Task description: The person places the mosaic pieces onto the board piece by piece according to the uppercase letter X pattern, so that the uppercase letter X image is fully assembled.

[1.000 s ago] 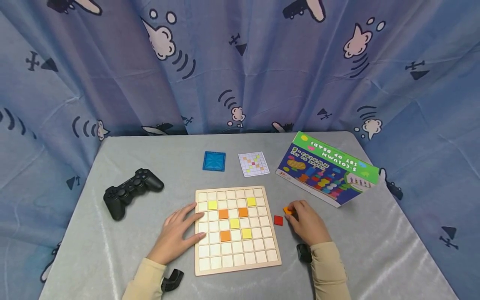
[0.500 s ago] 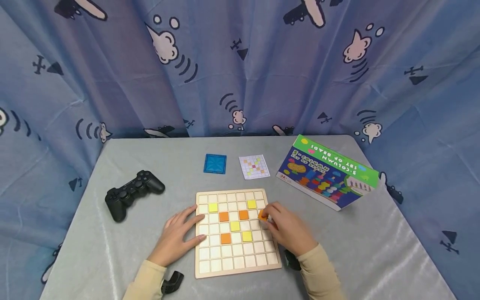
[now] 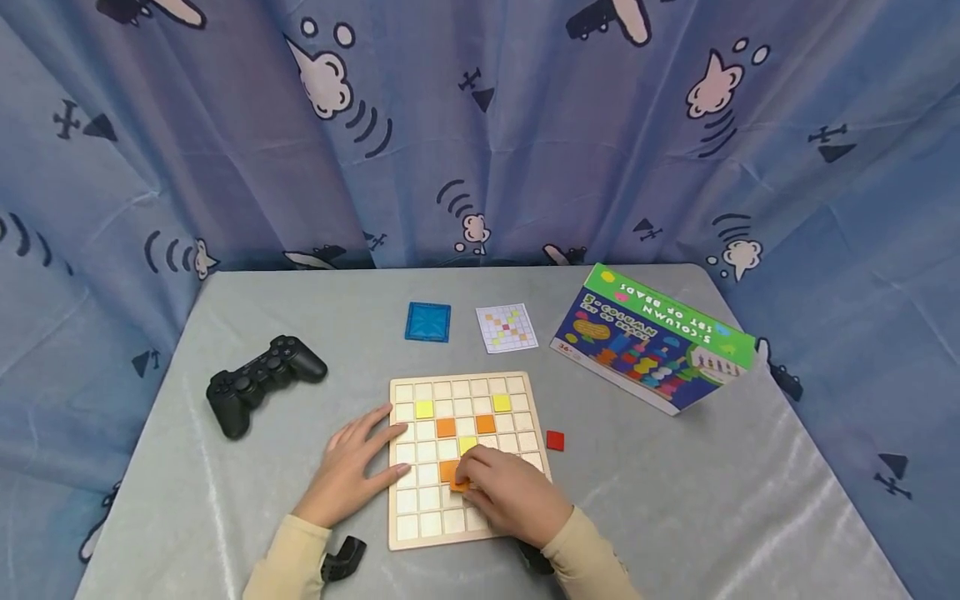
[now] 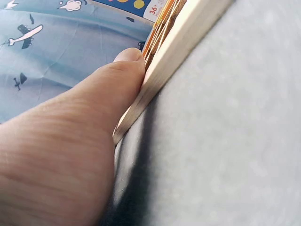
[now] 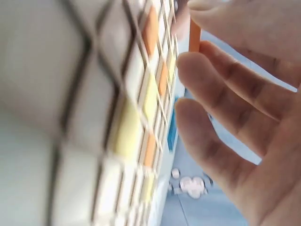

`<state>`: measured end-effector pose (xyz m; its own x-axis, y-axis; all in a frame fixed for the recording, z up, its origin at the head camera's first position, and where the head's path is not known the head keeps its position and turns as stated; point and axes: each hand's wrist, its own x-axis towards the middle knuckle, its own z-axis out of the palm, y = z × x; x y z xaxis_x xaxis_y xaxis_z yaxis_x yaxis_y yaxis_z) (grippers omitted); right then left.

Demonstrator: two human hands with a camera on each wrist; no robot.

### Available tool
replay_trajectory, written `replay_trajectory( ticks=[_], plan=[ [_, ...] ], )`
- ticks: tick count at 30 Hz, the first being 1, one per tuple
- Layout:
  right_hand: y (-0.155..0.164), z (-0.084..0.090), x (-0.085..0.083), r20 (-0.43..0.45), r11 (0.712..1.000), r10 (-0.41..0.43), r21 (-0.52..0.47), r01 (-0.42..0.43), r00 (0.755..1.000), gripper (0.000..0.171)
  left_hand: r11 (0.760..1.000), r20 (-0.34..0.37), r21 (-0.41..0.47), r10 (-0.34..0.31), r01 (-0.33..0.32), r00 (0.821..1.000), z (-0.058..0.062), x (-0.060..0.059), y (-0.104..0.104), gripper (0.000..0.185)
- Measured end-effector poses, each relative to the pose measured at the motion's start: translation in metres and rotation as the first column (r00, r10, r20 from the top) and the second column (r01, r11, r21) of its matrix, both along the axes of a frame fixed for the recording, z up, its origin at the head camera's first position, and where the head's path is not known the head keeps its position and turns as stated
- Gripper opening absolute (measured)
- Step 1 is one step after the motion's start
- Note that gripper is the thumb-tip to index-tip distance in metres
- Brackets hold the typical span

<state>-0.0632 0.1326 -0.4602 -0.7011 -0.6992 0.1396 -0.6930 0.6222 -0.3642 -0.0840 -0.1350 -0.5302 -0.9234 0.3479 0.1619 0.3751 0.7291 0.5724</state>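
Observation:
A wooden grid board (image 3: 420,533) with white squares lies in the middle of the table, several yellow and orange tiles set in it. My left hand (image 3: 347,471) rests along its left edge with fingers spread; the left wrist view shows the thumb (image 4: 113,80) against the board's wooden side. Over the lower middle of the board, my right hand (image 3: 517,496) pinches an orange tile (image 3: 458,486) between thumb and fingers. In the right wrist view that held tile (image 5: 194,36) stands off the grid. A red tile (image 3: 555,440) lies on the table right of the board.
Behind the board lie a blue square tray-like piece (image 3: 427,322) and a pattern card (image 3: 507,327). A colourful bead-set box (image 3: 652,342) stands at the back right. To the left is a black game controller (image 3: 264,383). A patterned curtain (image 3: 480,133) hangs behind the table.
My right hand has picked up the orange tile beside the red one and carried it left across the board to the lower middle. My left hand has stayed at the board's edge.

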Motion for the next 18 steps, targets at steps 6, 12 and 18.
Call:
replay_trajectory(
  ticks=[6, 12, 18],
  plan=[
    [-0.022, -0.01, 0.004, -0.036, 0.996, 0.073, 0.061, -0.071, 0.997, 0.013, 1.0, -0.012, 0.009, -0.004, 0.004, 1.0, 0.0, 0.0, 0.0, 0.055],
    [-0.031, -0.018, 0.004, -0.051, 0.993, 0.096, 0.076, -0.092, 0.994, 0.014, 1.0, -0.017, 0.018, -0.005, 0.005, 1.0, 0.001, 0.0, -0.001, 0.055],
    [-0.034, -0.02, 0.004, -0.072, 0.991, 0.107, 0.092, -0.1, 0.992, 0.012, 1.0, -0.014, 0.013, -0.005, 0.005, 1.0, 0.001, 0.0, -0.001, 0.055]
  ],
)
